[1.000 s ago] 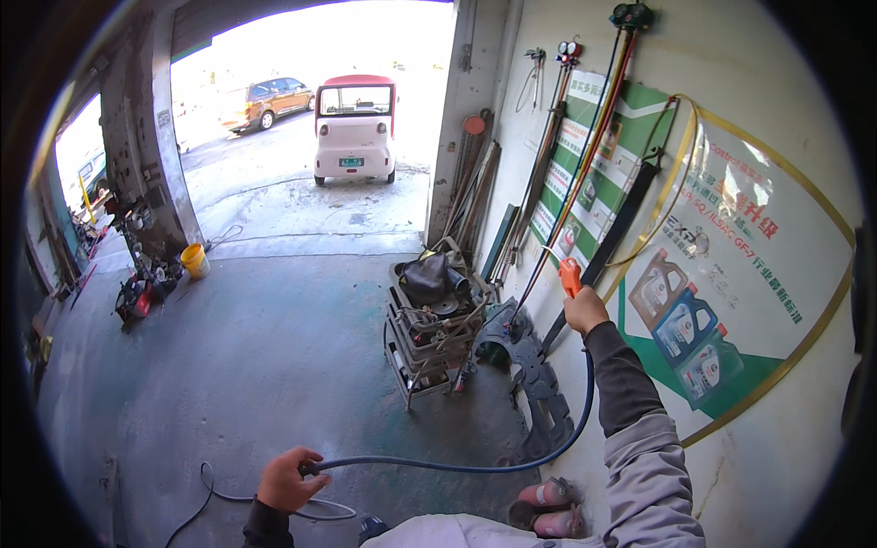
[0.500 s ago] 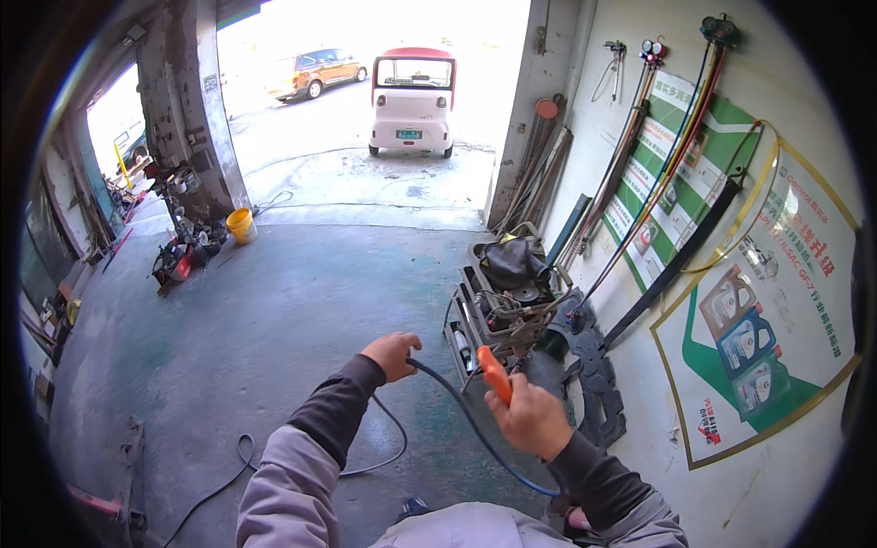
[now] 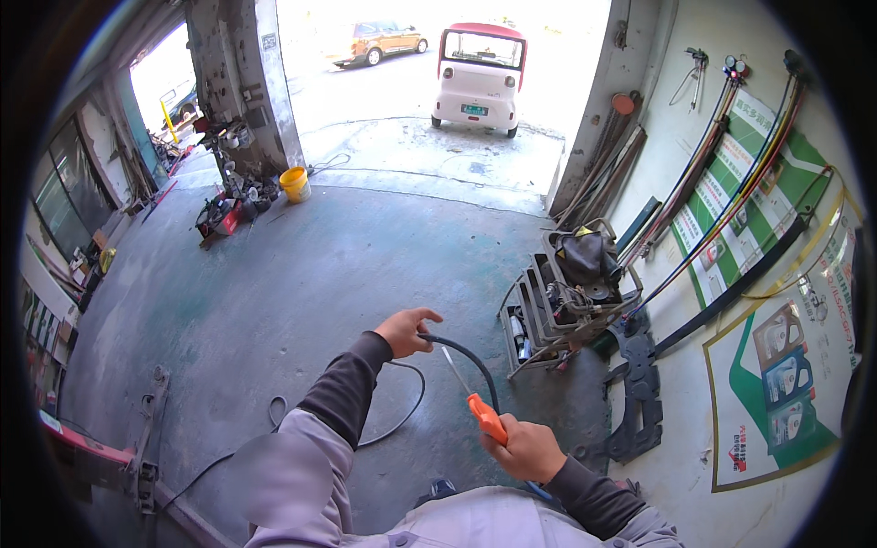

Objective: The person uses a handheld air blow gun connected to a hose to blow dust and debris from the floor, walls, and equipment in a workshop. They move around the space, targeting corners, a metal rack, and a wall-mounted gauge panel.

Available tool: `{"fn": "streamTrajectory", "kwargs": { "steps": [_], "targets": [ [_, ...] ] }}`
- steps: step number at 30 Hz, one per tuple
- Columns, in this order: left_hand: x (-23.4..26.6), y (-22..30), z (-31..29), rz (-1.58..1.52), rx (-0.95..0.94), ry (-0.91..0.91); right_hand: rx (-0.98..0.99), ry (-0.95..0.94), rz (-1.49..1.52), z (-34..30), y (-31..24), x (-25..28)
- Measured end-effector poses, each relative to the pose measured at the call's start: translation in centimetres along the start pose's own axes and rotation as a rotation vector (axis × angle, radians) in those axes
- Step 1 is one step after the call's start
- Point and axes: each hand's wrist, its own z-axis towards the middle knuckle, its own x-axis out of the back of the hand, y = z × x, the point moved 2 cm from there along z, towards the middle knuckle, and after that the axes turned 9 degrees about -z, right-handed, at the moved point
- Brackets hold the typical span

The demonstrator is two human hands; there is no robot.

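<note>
My left hand (image 3: 405,332) is closed on a dark hose (image 3: 471,359), with the index finger sticking out. The hose arcs over to the right and passes behind the orange blow gun (image 3: 487,419), which my right hand (image 3: 527,448) grips by its handle. A thin metal nozzle (image 3: 456,369) on the gun points up and left, toward the hose near my left hand. Blue hose shows below my right hand; its join to the gun is hidden. A thinner grey hose (image 3: 422,399) loops across the floor below my left hand.
On the right, a wheeled tool cart (image 3: 548,320) stands near the wall, a black plastic part (image 3: 639,402) beside it. A red-and-metal jack (image 3: 100,457) lies lower left. A yellow bucket (image 3: 295,184) stands by the pillar. Outside is a small white vehicle (image 3: 475,87).
The view has swung left and down, so the scene sits further right. The blow gun has tipped over, and its nozzle now shows, pointing up-left toward my left hand.
</note>
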Motion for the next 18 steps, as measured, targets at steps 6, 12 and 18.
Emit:
{"fn": "streamTrajectory", "kwargs": {
  "steps": [6,12,18],
  "targets": [
    [2.7,-5.5,-3.4,0.108,0.092,0.054,0.094,-0.043,0.285,5.0,2.5,-4.2],
    [7.8,-12.2,-11.7,0.367,0.275,0.261,-0.815,0.201,1.509,9.4,17.5,-13.6],
    [11.2,-13.2,-19.9,0.139,0.729,0.654,-1.384,0.689,1.974,0.7,32.4,-26.6]
  ]
}}
